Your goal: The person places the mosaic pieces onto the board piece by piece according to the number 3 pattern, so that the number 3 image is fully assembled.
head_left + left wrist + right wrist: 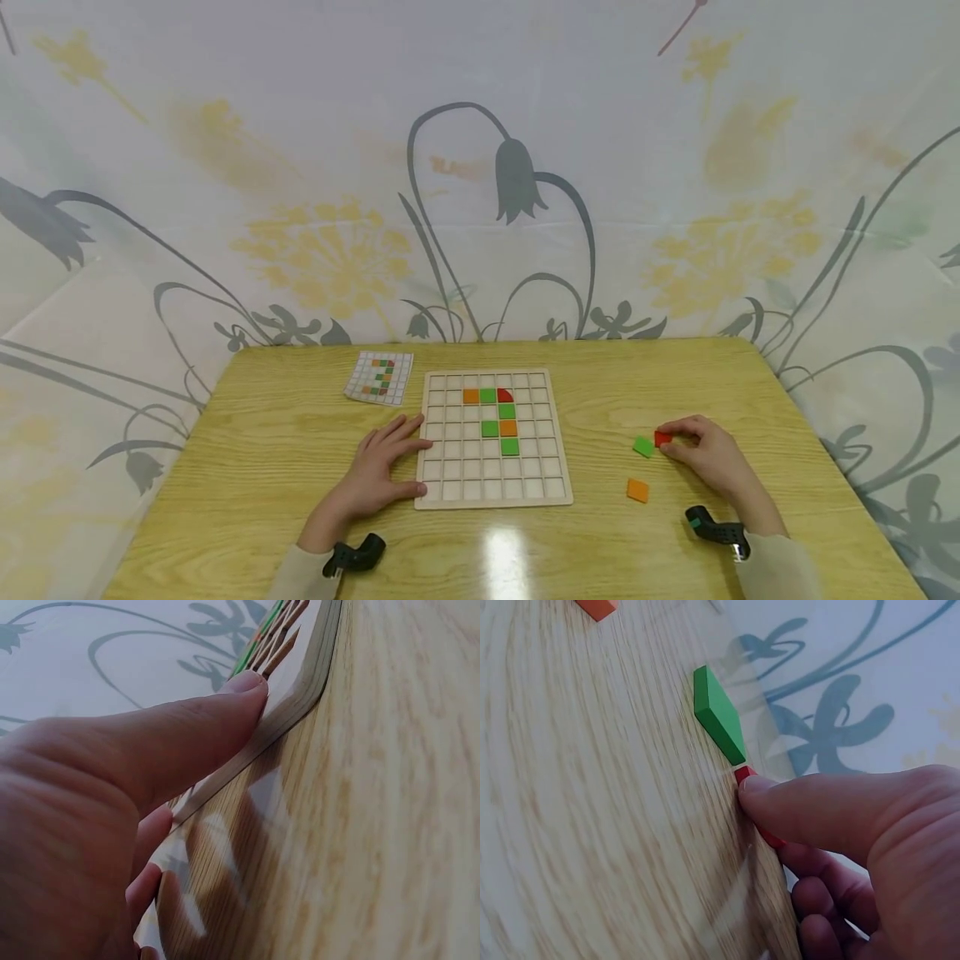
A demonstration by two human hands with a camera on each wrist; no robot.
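A square wooden grid board [457, 504] lies on the table, with several green and orange tiles and one red rounded tile [505, 396] in its cells. My left hand [375, 473] rests at the board's left edge, fingers spread; in the left wrist view its thumb [202, 731] presses on the frame near a corner. Right of the board, my right hand [708, 454] pinches a red tile [661, 438] between thumb and fingers, low at the tabletop. Close beside that lies a loose green tile [720, 716], and nearer the front an orange tile [637, 490].
A small paper card [362, 380] printed with a coloured grid pattern lies behind my left hand. The wooden table [262, 433] meets a flower-printed cloth [465, 275] at its back edge. Each wrist wears a black camera mount [716, 530].
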